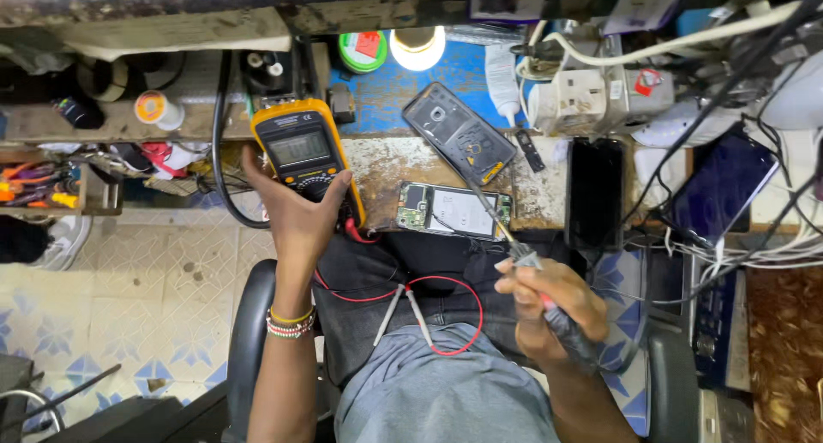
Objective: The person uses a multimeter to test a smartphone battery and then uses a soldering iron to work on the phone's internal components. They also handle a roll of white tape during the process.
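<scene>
**Head view: meter held in one hand, tool in the other**

Head view was filled by a cluttered bench (386,164). A yellow multimeter (304,152) at its front edge was wrapped by the left hand (300,216), thumb by the dial, seemingly so the display faced up. An opened phone (453,210) was laid flat at the front edge, board exposed. A slim tool (514,250) was pinched by the right hand (544,302), tip aimed at the phone. Red test leads (429,310) were left loose on the lap.
</scene>
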